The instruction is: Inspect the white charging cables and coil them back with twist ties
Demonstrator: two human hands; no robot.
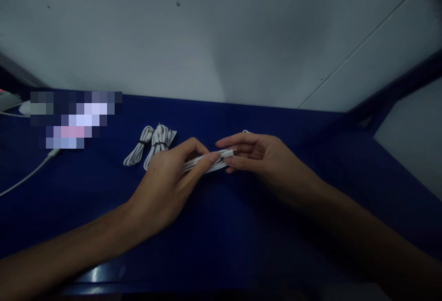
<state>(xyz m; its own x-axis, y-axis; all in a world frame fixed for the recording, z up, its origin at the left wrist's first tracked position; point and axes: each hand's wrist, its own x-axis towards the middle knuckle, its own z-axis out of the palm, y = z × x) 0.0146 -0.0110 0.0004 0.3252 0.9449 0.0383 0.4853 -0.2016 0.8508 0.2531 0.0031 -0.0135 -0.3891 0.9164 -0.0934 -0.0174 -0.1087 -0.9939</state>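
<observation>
A white charging cable (207,165), folded into a long flat bundle, is held above the blue table between both hands. My left hand (176,165) is closed on it, with the thumb pressed along the loops. Near the right end of the bundle a white connector (228,153) with a metal tip sticks out. My right hand (260,153) pinches the bundle there, fingers curled behind and thumb in front. Part of the bundle is hidden by the fingers. Just beyond the left hand lie tied bundles of white cable (161,137), with black ties round them.
A separate tied cable bundle (138,147) lies left of the others. Farther left, a blurred-out bright device (81,119) has a white cord (31,179) plugged in. The blue tabletop (214,236) meets a pale wall (155,38). A bit of white cable (246,131) shows behind my right hand.
</observation>
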